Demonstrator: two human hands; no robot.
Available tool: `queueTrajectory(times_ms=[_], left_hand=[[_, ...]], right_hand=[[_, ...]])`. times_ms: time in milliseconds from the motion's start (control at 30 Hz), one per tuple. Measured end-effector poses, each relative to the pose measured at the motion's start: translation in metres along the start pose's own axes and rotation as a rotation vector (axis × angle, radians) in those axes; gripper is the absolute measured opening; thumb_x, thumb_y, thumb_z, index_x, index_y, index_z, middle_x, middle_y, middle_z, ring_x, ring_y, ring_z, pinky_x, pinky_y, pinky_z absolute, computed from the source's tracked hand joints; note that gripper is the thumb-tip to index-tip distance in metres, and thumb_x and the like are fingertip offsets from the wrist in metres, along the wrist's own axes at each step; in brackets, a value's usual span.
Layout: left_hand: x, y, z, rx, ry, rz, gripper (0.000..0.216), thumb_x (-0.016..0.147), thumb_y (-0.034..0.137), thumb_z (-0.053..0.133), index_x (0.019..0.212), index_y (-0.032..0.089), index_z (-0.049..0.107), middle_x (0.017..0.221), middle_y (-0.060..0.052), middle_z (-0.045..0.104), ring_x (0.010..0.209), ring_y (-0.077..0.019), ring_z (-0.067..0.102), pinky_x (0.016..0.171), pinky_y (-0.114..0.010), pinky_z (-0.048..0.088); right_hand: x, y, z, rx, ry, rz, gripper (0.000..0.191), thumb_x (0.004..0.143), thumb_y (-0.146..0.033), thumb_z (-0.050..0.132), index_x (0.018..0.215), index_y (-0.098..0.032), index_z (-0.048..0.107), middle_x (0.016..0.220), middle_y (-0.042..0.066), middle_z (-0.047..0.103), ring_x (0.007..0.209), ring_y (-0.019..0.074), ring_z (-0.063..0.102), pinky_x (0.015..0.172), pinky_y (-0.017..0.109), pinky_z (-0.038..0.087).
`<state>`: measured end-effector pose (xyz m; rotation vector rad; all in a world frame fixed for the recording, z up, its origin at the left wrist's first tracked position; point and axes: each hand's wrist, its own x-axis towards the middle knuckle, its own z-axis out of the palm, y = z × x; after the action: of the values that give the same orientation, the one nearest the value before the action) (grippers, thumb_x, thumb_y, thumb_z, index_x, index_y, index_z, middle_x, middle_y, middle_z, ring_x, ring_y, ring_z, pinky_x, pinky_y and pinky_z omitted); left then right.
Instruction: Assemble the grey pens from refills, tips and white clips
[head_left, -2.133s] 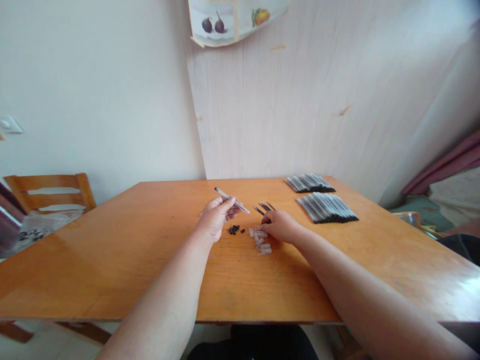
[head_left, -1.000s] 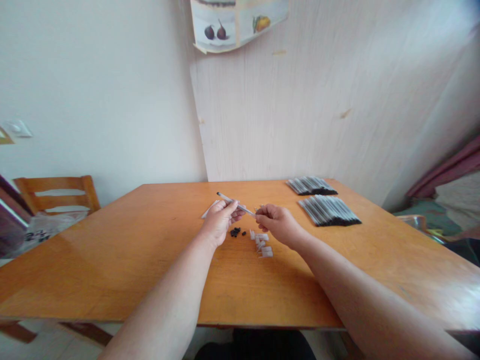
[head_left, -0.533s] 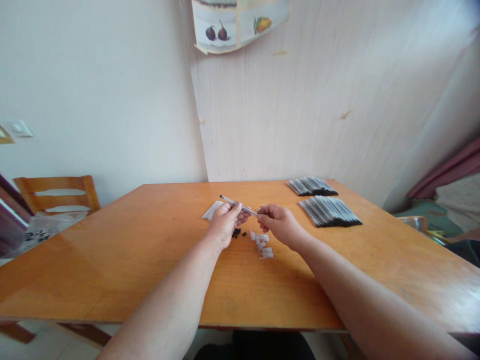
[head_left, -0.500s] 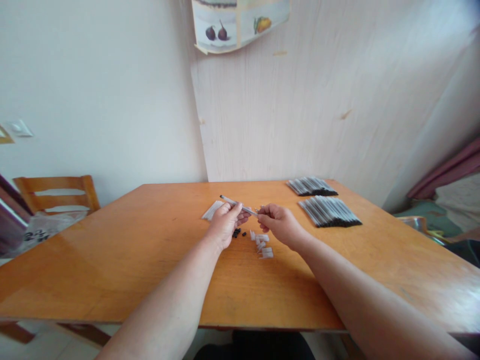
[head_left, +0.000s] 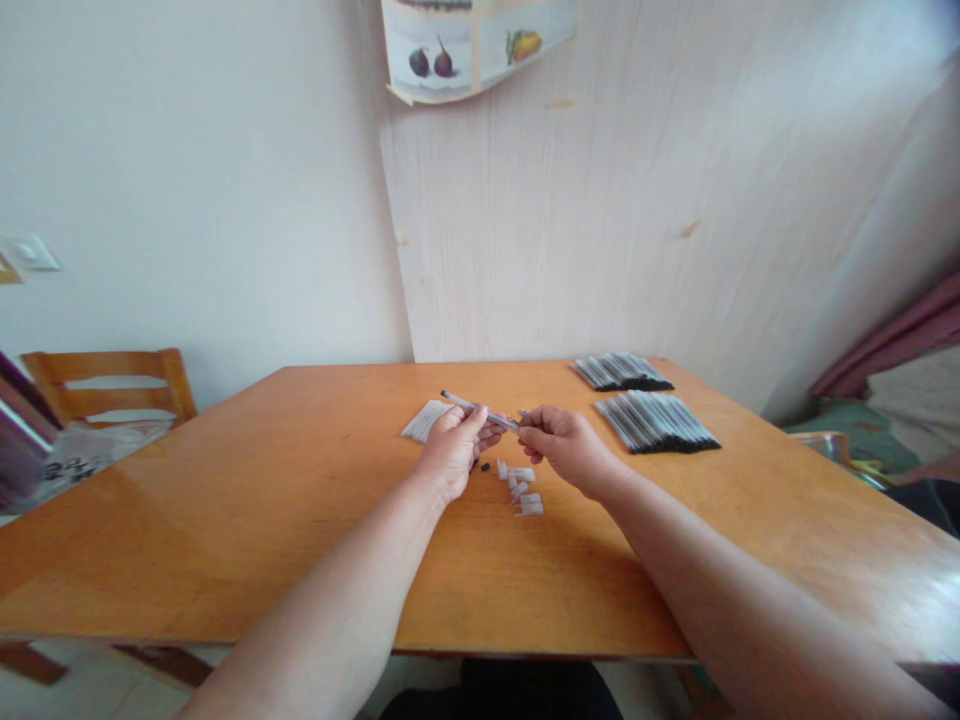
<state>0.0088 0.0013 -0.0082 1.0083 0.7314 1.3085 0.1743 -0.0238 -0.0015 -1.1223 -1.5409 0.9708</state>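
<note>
The left hand is closed around a pen (black end outermost), the right hand pinching its other end; clear caps lie just nearer than the grip.

Soft glare whitens the table lower right.

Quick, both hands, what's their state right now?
Left hand: closed, holding a pen.
Right hand: fingers pinched closed at the pen's other end; whether they grip the pen itself or a small part cannot be told.
</note>
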Motion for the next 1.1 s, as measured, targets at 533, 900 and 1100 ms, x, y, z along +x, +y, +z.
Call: queueTrajectory(times_ms=[533,900,1100], left_hand=[[-0.0016,-0.0026,0.0010,-0.027,-0.022,-0.003,0.020,0.082,0.030,0.066,0.087,0.015,0.054,0.087,-0.010,0.071,0.080,-0.0160,0.069,0.077,-0.030,0.053],[-0.0045,-0.0018,0.0043,-0.012,-0.009,0.021,0.021,0.081,0.031,0.066,0.086,0.016,0.053,0.087,-0.008,0.071,0.081,-0.0157,0.068,0.079,-0.031,0.053],[-0.0064,0.0007,0.0080,0.007,0.041,0.047,0.019,0.082,0.030,0.065,0.085,0.016,0.053,0.084,-0.008,0.071,0.079,-0.0162,0.069,0.078,-0.032,0.053]], right_hand=[[-0.0027,-0.0070,-0.0023,-0.003,-0.011,-0.013,0.011,0.075,-0.028,0.059,0.077,-0.018,0.057,0.057,-0.003,0.055,0.051,0.0094,0.050,0.051,0.022,0.042],[-0.0021,-0.0063,-0.0015,0.046,-0.006,0.003,0.008,0.075,-0.026,0.058,0.075,-0.018,0.056,0.058,-0.003,0.055,0.052,0.0091,0.050,0.050,0.021,0.042],[-0.0024,-0.0064,0.0005,0.092,-0.015,0.012,0.011,0.074,-0.026,0.059,0.077,-0.016,0.057,0.062,-0.003,0.055,0.052,0.0083,0.049,0.052,0.022,0.042]])
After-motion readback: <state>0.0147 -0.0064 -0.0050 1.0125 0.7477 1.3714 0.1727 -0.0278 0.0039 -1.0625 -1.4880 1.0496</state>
